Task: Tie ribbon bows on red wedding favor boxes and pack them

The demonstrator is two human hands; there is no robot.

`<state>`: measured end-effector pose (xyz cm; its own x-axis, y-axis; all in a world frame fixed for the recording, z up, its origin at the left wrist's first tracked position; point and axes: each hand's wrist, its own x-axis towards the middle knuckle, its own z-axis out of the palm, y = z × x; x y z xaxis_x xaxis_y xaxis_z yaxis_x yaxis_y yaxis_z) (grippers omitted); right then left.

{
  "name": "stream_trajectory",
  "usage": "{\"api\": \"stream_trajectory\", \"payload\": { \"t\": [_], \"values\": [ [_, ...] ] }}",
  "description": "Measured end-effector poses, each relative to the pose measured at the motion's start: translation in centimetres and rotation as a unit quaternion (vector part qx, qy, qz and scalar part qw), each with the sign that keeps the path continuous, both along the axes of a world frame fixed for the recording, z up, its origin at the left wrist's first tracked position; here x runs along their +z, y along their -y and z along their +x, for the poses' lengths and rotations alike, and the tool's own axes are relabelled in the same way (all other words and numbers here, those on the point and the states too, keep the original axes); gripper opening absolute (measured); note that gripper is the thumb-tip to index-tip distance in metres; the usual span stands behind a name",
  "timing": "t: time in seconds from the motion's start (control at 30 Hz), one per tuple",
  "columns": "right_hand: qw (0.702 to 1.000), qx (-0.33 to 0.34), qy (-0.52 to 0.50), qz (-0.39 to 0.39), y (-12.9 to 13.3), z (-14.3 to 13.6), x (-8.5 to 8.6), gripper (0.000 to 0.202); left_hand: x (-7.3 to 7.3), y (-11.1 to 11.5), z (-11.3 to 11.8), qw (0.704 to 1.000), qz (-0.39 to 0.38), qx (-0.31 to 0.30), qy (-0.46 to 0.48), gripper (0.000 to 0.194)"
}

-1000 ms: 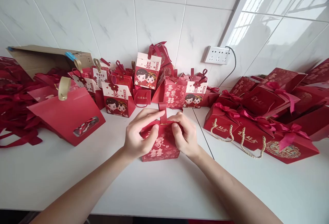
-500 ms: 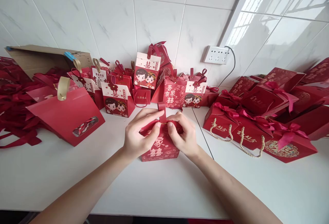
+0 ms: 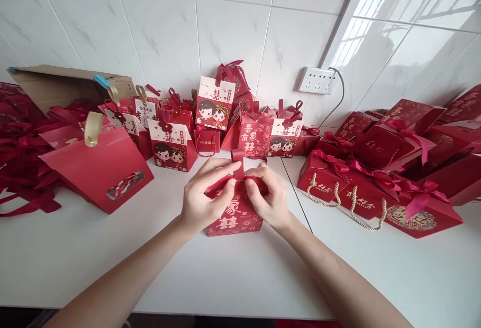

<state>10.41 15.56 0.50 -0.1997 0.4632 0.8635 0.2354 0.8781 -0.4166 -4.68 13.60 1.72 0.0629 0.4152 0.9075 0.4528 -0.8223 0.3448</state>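
Observation:
A red gift box [image 3: 235,225] with pale lettering stands upright on the white table in front of me. My left hand [image 3: 208,192] pinches its top edge from the left, thumb on the front and fingers behind. From the right, my right hand [image 3: 268,195] grips the same top edge in the same way. The two thumbs lie close together, a little apart. Between the hands a red strap loop [image 3: 237,160] sticks up from the box top. My fingers hide the upper corners of the box.
At the left, a larger red box [image 3: 93,167] with a gold loop stands before red ribbons and a cardboard box [image 3: 67,85]. Several red and white boxes [image 3: 169,150] line the wall. Rope-handled red boxes [image 3: 326,180] are piled right. A socket strip [image 3: 316,81] is on the wall.

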Motion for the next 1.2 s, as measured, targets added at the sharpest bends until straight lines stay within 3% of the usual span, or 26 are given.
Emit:
{"api": "stream_trajectory", "payload": {
  "t": [0.1,0.23,0.3,0.37,0.43,0.53,0.6,0.67,0.77,0.9,1.03,1.2],
  "values": [
    [1.0,-0.003,-0.002,-0.009,0.2,-0.1,0.2,0.008,-0.1,-0.1,-0.1,1.0,-0.013,-0.015,0.004,0.032],
    [0.99,-0.049,-0.086,-0.098,-1.1,0.6,0.1,0.009,-0.5,-0.8,-0.7,0.987,-0.088,-0.12,0.052,0.061],
    [0.954,-0.099,-0.226,-0.168,-2.6,1.5,-0.2,0.01,-1.1,-1.4,-1.0,0.982,-0.128,-0.126,0.064,0.069],
    [0.895,-0.133,-0.367,-0.216,-4.2,2.7,-0.6,0.012,-2.1,-2.1,-1.0,0.977,-0.181,-0.087,0.072,0.072],
    [0.857,-0.144,-0.435,-0.235,-5.6,3.7,-1.2,0.014,-3.2,-2.6,-0.7,0.963,-0.251,-0.065,0.076,0.075],
    [0.845,-0.125,-0.457,-0.248,-6.4,4.1,-2.0,0.018,-4.2,-2.7,0.2,0.94,-0.324,-0.09,0.05,0.071],
    [0.842,-0.093,-0.463,-0.26,-6.4,3.8,-2.5,0.02,-4.0,-2.4,0.9,0.936,-0.334,-0.112,0.024,0.064],
    [0.841,-0.055,-0.465,-0.272,-6.2,3.2,-2.8,0.022,-3.4,-2.0,1.2,0.939,-0.329,-0.102,0.013,0.056],
    [0.837,-0.002,-0.464,-0.291,-5.9,2.4,-3.0,0.024,-2.6,-1.7,1.1,0.954,-0.298,-0.035,0.017,0.058],
    [0.829,0.051,-0.447,-0.331,-5.5,1.7,-3.1,0.028,-2.2,-1.6,0.5,0.988,-0.146,0.027,-0.036,0.067],
    [0.819,0.085,-0.43,-0.371,-5.0,1.3,-3.0,0.033,-2.0,-1.4,0.4,0.994,-0.021,0.045,-0.095,0.067],
    [0.83,0.107,-0.376,-0.399,-4.9,1.7,-3.5,0.039,-1.9,-1.2,0.5,0.993,0.025,0.048,-0.109,0.067]
  ]
}}
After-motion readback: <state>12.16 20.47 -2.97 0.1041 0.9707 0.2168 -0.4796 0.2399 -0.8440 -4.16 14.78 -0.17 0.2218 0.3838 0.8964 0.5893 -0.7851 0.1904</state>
